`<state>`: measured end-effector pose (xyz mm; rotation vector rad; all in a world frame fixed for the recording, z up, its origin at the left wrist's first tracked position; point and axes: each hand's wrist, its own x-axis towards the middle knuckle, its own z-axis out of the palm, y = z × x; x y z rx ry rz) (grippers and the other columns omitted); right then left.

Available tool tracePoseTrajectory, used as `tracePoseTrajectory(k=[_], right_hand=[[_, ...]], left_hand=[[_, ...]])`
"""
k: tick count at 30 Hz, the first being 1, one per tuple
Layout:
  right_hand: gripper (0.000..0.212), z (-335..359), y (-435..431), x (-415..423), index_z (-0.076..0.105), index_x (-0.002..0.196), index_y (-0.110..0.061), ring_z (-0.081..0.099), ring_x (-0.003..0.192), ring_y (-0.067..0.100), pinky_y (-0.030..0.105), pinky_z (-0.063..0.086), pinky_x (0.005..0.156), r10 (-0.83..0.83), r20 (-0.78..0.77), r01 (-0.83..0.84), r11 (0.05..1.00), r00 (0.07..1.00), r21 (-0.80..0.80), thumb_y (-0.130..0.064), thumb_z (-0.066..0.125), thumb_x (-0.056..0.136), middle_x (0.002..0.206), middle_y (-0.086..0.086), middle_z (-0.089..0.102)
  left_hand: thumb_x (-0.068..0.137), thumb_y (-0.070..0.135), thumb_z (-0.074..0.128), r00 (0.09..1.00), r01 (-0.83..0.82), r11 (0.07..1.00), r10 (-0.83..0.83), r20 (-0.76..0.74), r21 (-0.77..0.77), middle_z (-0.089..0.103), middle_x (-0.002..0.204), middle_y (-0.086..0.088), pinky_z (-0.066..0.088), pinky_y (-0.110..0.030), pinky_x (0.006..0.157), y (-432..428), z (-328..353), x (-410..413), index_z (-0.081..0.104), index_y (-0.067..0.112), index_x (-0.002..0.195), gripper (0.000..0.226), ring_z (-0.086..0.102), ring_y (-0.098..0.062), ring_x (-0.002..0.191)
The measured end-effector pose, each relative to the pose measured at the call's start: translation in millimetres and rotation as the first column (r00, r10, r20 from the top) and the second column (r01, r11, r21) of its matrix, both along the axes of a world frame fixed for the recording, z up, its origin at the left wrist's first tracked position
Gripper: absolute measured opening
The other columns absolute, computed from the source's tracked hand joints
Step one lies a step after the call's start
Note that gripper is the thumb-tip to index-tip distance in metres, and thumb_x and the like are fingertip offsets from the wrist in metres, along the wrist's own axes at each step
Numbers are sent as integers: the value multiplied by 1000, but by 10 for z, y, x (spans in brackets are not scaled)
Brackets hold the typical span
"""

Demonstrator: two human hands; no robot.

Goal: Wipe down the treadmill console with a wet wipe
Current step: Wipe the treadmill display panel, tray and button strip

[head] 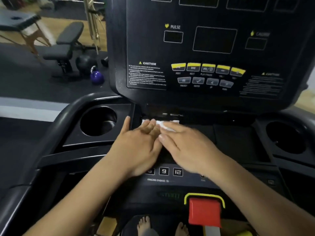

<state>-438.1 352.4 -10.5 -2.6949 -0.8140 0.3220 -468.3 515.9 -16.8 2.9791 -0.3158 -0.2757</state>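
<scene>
The black treadmill console (pixel 213 48) fills the upper middle, with dark display windows and yellow buttons. On the flat shelf under it lies a white wet wipe (pixel 162 124), partly hidden by fingers. My left hand (pixel 138 145) rests flat on the shelf, fingers spread, fingertips touching the wipe's left part. My right hand (pixel 189 145) lies beside it, fingers stretched forward over the wipe's right part. The hands touch at the fingers. Whether either hand pinches the wipe or only presses on it is unclear.
A round cup holder (pixel 98 121) sits left of the hands, another cup holder (pixel 286 137) at the right. A red stop button (pixel 204 212) is near the bottom. A weight bench (pixel 66 43) and a purple kettlebell (pixel 96 76) stand on the floor at left.
</scene>
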Motion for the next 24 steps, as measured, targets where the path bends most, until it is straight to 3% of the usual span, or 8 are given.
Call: tracePoseTrajectory(k=[3, 6, 10, 12, 15, 19, 21, 24], right_hand=[[63, 62, -207, -324, 57, 126, -36, 40, 123, 6, 33, 32, 102, 72, 33, -71, 997, 997, -15, -58, 8, 95, 136, -18, 48], [60, 8, -440, -402, 61, 123, -34, 43, 118, 5, 34, 37, 100, 8, 53, -8, 1000, 999, -1, -58, 13, 95, 130, -19, 54], [67, -30, -797, -386, 69, 116, -27, 56, 115, 10, 39, 38, 104, -97, 158, 113, 989, 983, -93, -56, 11, 100, 122, -11, 65], [77, -19, -1009, -416, 62, 128, -27, 45, 129, 3, 42, 25, 114, -134, 121, 151, 978, 984, -146, -61, 0, 96, 136, -12, 57], [96, 45, -1177, -382, 41, 144, -32, 12, 139, -11, 38, 2, 121, -159, 14, 159, 970, 987, -185, -70, -20, 81, 153, -21, 30], [93, 31, -952, -187, 26, 151, -26, 1, 145, -3, 42, -1, 121, -143, -53, 134, 979, 988, -154, -70, -14, 80, 160, -15, 14], [87, 9, -837, -113, 27, 151, -22, 3, 146, 2, 44, 1, 120, -139, -49, 130, 981, 989, -144, -66, -7, 84, 161, -9, 15], [87, 38, -879, -168, 36, 148, -25, 5, 146, -1, 43, -1, 121, -127, -35, 122, 987, 991, -102, -66, -7, 84, 160, -11, 19]], left_hand=[[83, 54, -9, 998, 48, 995, -52, -45, -87, 24, 160, 13, -8, -45, 121, -18, 101, -394, 26, 33, 153, 81, 12, 3, 146], [87, 53, -3, 998, 57, 992, -61, -25, -115, 31, 158, 9, -6, -47, 121, -125, 114, -431, 34, 32, 150, 75, 19, 0, 146], [88, 51, -4, 983, 182, 980, -182, 10, -83, 21, 162, 4, -8, -50, 120, -552, 11, -232, 24, 28, 153, 75, 11, -8, 149], [92, 51, 1, 978, 209, 974, -207, 26, -89, 25, 161, -2, -8, -51, 120, -787, -65, -192, 27, 21, 153, 73, 17, -13, 149], [93, 57, -2, 979, 192, 980, -188, 75, -57, 30, 158, -5, -8, -53, 119, -976, -115, -131, 28, 14, 153, 79, 23, -17, 148], [86, 50, -13, 990, 106, 990, -113, 81, 95, 26, 160, -2, -13, -57, 115, -959, -108, -6, 24, 16, 154, 84, 11, -20, 151], [88, 45, -9, 991, 88, 982, -104, 89, 165, 30, 158, -6, -5, -62, 115, -936, -62, 27, 31, 14, 151, 81, 15, -24, 150], [96, 39, 18, 982, 118, 993, -116, 147, -8, 54, 142, -11, 28, -58, 113, -903, -9, -53, 54, 13, 136, 60, 45, -26, 137]])
